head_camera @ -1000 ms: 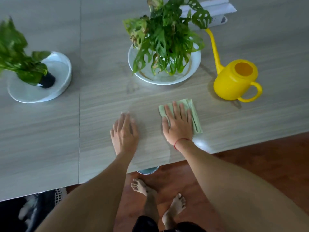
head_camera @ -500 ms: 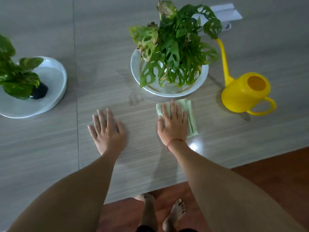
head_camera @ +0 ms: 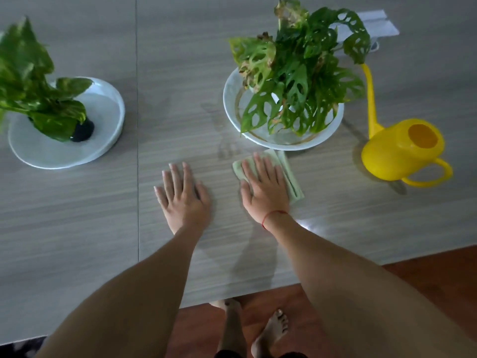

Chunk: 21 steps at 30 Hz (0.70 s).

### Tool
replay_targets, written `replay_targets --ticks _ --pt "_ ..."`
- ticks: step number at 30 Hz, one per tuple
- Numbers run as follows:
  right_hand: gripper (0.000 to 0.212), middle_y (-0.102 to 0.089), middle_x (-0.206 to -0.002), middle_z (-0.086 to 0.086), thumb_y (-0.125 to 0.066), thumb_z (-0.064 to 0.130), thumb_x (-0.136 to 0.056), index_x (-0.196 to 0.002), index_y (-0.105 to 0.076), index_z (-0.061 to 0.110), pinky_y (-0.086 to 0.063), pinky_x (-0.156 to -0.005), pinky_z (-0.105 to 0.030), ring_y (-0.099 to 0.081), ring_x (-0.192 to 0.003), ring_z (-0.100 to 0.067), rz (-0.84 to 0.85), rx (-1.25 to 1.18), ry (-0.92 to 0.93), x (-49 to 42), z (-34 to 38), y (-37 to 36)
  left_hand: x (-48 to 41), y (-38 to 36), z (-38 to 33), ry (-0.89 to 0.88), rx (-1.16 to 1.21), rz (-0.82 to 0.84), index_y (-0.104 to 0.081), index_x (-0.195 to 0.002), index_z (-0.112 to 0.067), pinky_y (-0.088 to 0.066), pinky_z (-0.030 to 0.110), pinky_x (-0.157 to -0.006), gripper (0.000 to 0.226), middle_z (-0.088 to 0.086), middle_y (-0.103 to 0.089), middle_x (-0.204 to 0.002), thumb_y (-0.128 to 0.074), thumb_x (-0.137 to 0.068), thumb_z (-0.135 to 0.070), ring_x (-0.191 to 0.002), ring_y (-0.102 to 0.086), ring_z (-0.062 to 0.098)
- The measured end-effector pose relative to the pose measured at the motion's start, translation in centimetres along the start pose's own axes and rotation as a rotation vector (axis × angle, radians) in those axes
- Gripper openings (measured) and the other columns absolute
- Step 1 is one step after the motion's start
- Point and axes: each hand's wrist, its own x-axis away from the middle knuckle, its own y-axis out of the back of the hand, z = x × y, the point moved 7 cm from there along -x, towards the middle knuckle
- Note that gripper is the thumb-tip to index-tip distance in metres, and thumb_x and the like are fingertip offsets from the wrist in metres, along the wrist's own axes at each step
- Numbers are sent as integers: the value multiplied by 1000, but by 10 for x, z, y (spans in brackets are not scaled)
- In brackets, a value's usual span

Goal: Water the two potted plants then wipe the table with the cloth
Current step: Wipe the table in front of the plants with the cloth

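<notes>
A folded pale green cloth (head_camera: pixel 293 177) lies on the grey table (head_camera: pixel 77 228), its far end almost touching the white dish (head_camera: pixel 229 99) under the holey-leaved plant (head_camera: pixel 296 71). My right hand (head_camera: pixel 265 187) presses flat on the cloth, fingers spread and pointing toward that dish. My left hand (head_camera: pixel 184 197) rests palm down on the bare tabletop to the cloth's left, holding nothing. The second plant (head_camera: pixel 33 99) stands in a small black pot on a white dish (head_camera: pixel 105 120) at the far left. A yellow watering can (head_camera: pixel 402 153) stands upright to the right.
The watering can's long spout (head_camera: pixel 370 99) rises beside the right plant's leaves. A white object (head_camera: pixel 379 24) lies behind that plant. The table's front edge runs just behind my forearms, with wooden floor (head_camera: pixel 426 275) and my bare feet (head_camera: pixel 271 329) below.
My right hand has pushed the cloth away from the table's front edge, up to the right plant's dish. My left hand has slid a little to the left.
</notes>
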Motion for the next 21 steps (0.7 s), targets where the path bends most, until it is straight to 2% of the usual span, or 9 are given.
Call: replay_targets --ticks 3,6,8,11,13,15,18,21 --pt "62 -25 -157 -3 -17 43 -86 -144 -35 29 -11 -119 -43 -21 -146 -26 66 -44 72 -11 52 -13 -3 8 2 -23 78 35 -27 -153 -28 2 40 -121 51 -1 -14 -162 -29 -102 -32 -150 -5 16" --pt "53 -37 -152 -3 -29 38 -89 -138 -47 28 -19 -118 -43 -32 -141 -27 58 -90 249 12 85 -20 -10 22 12 -115 74 8 -40 -147 -25 -17 40 -117 51 0 -29 -158 -28 -98 -32 -146 -23 17" --pt "49 -41 -150 -2 -35 36 -90 -136 -50 27 -20 -115 -42 -35 -140 -26 30 -107 336 17 78 -18 -21 34 32 -145 39 -51 -45 -144 -21 -26 44 -112 51 5 -37 -154 -30 -96 -33 -143 -32 23" --pt "54 -39 -151 -2 -32 38 -88 -137 -48 27 -20 -115 -41 -34 -141 -25 -11 -99 218 -13 52 -13 -44 37 73 -104 3 -21 -40 -147 -21 -16 46 -118 50 4 -31 -157 -30 -99 -32 -147 -23 25" --pt "59 -34 -153 -2 -24 41 -86 -140 -43 27 -20 -118 -41 -31 -142 -25 -11 -76 88 -38 48 -14 -51 35 85 -157 -20 -6 -37 -149 -23 -11 45 -120 49 2 -27 -159 -30 -101 -33 -148 -18 23" --pt "63 -30 -155 -3 -19 43 -85 -143 -39 27 -19 -119 -43 -27 -144 -25 2 -30 44 -57 65 -17 -53 35 86 -194 -13 -37 -40 -147 -22 -11 43 -119 50 2 -30 -157 -29 -100 -35 -147 -20 22" --pt "69 -20 -159 -1 -11 44 -82 -146 -31 29 -11 -120 -43 -16 -147 -24 75 -67 86 -72 115 -30 -53 38 84 -199 17 -32 -44 -145 -22 -15 43 -118 51 3 -34 -155 -30 -98 -35 -146 -25 23" --pt "61 -23 -158 -1 -20 40 -87 -145 -34 29 -7 -121 -41 -17 -147 -24 122 -87 260 -51 157 -40 -61 48 88 -230 30 -43 -52 -139 -18 -26 44 -114 48 5 -39 -153 -33 -97 -32 -142 -33 25"
